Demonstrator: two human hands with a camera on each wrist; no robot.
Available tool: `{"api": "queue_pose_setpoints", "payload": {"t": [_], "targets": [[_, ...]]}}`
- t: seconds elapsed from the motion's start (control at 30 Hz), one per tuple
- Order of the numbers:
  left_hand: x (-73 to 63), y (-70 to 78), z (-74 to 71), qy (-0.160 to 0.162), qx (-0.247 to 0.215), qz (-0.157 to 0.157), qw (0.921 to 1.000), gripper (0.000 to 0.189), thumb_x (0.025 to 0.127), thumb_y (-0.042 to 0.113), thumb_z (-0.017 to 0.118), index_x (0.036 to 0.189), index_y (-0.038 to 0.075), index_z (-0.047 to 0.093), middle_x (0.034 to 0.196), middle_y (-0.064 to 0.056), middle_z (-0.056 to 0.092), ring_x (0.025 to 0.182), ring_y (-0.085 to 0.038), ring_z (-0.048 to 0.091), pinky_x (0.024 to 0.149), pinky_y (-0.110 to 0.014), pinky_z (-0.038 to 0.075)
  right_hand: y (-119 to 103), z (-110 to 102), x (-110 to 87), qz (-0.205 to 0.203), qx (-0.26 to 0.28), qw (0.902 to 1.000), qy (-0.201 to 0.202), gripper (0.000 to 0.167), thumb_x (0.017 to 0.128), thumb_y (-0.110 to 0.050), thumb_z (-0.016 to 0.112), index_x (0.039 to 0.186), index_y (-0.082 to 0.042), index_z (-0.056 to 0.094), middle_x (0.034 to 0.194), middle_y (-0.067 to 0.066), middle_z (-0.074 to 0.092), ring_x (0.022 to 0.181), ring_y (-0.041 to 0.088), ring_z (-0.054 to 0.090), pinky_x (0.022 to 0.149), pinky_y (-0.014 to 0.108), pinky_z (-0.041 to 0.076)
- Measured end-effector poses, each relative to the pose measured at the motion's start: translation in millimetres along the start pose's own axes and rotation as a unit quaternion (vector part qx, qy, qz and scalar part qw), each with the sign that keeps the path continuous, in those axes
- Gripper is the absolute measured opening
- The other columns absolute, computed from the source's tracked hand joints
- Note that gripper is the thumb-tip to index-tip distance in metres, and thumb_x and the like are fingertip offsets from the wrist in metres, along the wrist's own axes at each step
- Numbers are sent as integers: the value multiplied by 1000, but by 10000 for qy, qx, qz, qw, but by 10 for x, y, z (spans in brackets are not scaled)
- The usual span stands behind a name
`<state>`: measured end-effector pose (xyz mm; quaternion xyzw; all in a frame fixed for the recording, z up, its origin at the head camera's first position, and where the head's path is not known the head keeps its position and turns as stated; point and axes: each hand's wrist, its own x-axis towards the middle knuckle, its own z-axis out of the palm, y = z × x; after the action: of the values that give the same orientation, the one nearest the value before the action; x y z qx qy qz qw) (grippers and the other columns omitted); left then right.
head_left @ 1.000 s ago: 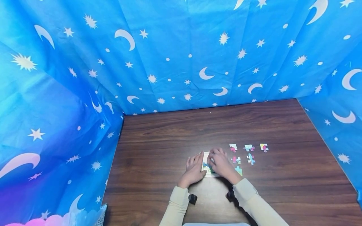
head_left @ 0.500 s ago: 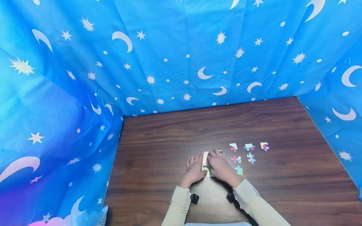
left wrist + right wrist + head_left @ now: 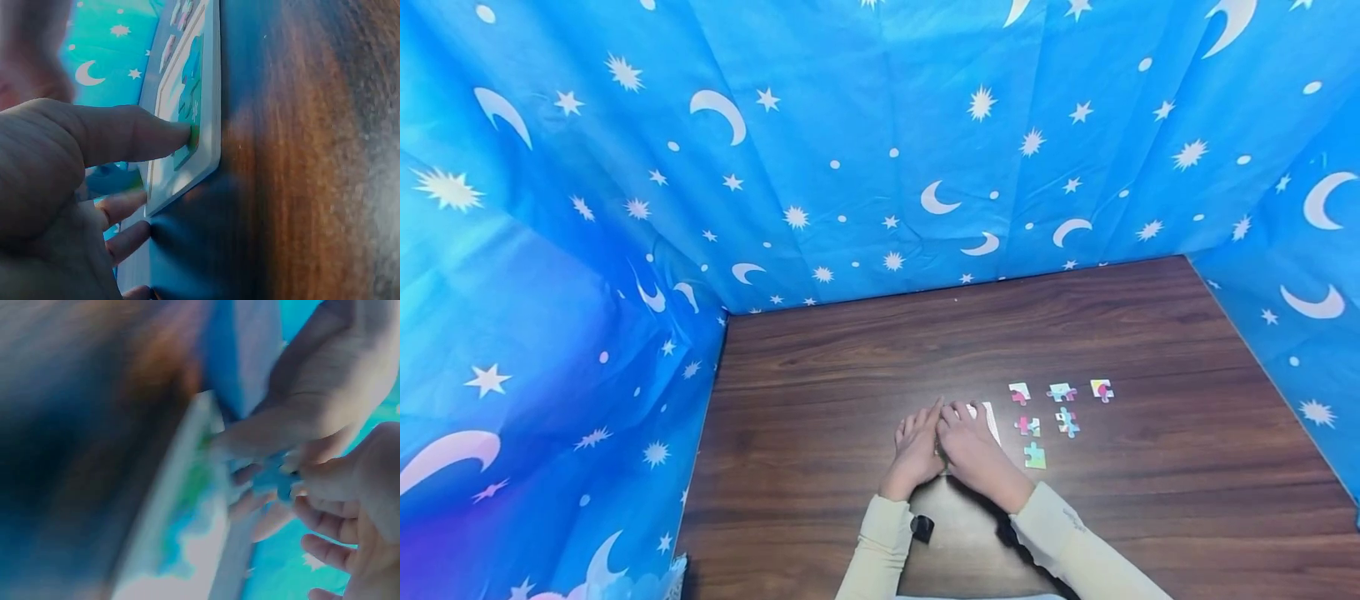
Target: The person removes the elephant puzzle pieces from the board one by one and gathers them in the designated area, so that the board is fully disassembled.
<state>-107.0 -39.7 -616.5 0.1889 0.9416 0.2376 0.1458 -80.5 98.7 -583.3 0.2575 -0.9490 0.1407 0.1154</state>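
A pale puzzle board (image 3: 212,87) lies on the table beneath both hands, mostly covered in the head view. Joined green and blue puzzle pieces (image 3: 190,103) sit inside its frame. My left hand (image 3: 916,454) lies along the board's left side, its straight thumb (image 3: 134,134) over the joined pieces and its fingers by the edge. My right hand (image 3: 976,454) pinches a blue puzzle piece (image 3: 275,479) between thumb and fingertips, close to the left hand's thumb and fingers. The right wrist view is blurred.
Loose puzzle pieces stand in columns right of the board, among them a green and blue one (image 3: 1034,455), a pink one (image 3: 1019,392) and a yellow and red one (image 3: 1102,390). Blue cloth (image 3: 880,150) with moons and stars encloses the brown table (image 3: 820,367).
My right hand has moved left across the board to the left hand, uncovering the board's right edge. The left hand stays nearly still. The loose pieces have not moved on the table.
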Motion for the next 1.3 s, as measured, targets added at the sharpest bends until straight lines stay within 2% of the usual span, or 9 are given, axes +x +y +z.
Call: {"api": "queue_pose_setpoints", "payload": {"t": [0.1,0.27,0.47,0.57,0.67,0.83,0.93,1.1,1.3], "targets": [[-3,6,-12,3,63,75,10000,101,68,-1,73,159,9,31,144,-8,49,131,-32,41,111,-60,26,-37,-84,48,60,34,9999,-115,34,64,-12,81,92,4,69,106,18,63,102,39,54,88,61,41],[-8,-4,-8,23,96,159,9998,98,73,9,79,159,8,31,143,-10,49,128,-32,43,110,-59,28,59,-227,-27,638,243,9969,-401,17,67,-4,77,76,-6,62,95,12,58,100,36,51,88,61,38],[6,-38,5,176,40,236,9996,92,77,15,82,156,7,35,141,-12,50,124,-33,45,108,-59,29,444,-560,-255,1094,963,9885,-396,21,77,0,72,72,-14,57,98,10,58,99,37,47,87,65,34],[5,-37,-20,124,82,254,9996,90,79,16,81,156,7,35,141,-12,50,125,-33,44,109,-59,28,686,-728,-413,1350,1070,9839,-477,23,85,-4,72,73,-16,57,99,10,58,104,40,46,85,67,33],[0,-41,-11,105,138,312,9994,88,79,17,81,155,8,37,140,-11,50,125,-31,44,109,-58,28,939,-826,-596,1625,1052,9798,-505,23,87,-6,72,73,-17,57,100,12,58,108,44,46,83,69,32],[-34,-49,37,125,69,387,9991,85,78,17,81,153,7,41,137,-11,52,125,-32,43,109,-59,27,1335,-839,-883,2074,1053,9700,-702,21,89,-4,70,75,-15,58,104,17,57,111,50,41,82,70,29],[-51,-65,68,144,4,426,9990,84,78,16,80,152,6,41,136,-12,52,125,-34,43,108,-60,26,1524,-822,-1010,2316,1027,9640,-805,12,90,-4,68,79,-8,62,107,23,55,111,54,39,81,72,28],[-67,-71,94,135,-149,437,9988,83,80,16,79,152,6,41,137,-13,51,126,-35,41,109,-61,25,1736,-813,-1154,2591,1023,9570,-804,8,90,-5,67,84,-1,63,113,30,52,113,60,35,81,74,30],[-53,-78,79,55,-143,389,9991,84,82,16,78,155,6,38,142,-12,49,129,-34,40,111,-61,23,1906,-751,-1247,2600,1177,9556,-730,17,91,-4,67,75,-7,60,113,31,50,115,62,31,82,77,27]]}}
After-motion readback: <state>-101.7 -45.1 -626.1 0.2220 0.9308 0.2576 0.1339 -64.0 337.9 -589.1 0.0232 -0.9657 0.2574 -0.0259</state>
